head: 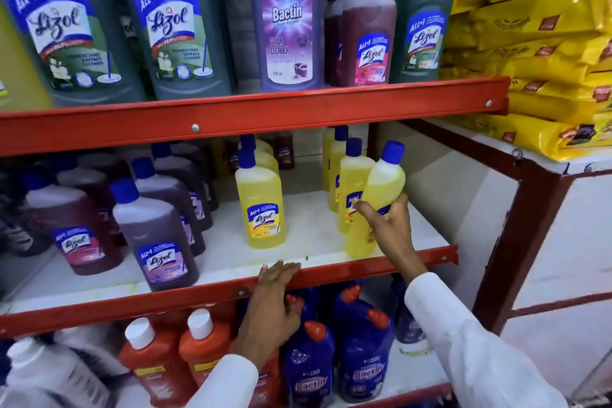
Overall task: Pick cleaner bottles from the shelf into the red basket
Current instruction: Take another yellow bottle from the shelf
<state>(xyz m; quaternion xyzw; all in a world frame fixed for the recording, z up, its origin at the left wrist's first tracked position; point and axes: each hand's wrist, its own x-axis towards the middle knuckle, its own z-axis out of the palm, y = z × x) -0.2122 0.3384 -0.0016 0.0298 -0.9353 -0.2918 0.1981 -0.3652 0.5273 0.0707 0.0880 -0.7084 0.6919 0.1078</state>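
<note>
Red metal shelves (251,116) full of cleaner bottles stand before you. Your right hand (390,228) has its fingers (399,205) closed around the middle of a yellow Lizol bottle (377,199), tilted at the middle shelf's front edge. It looks full, so probably heavy, stiff and smooth; hold the waist firmly. Your left hand (275,301) rests its open fingers on the shelf rail (198,295). No red basket is visible.

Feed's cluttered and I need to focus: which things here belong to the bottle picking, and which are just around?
In the job:
right hand
tilted yellow bottle it grips
other yellow bottles
left hand on the shelf edge

Just around:
yellow bags
purple Bactin bottle
</note>
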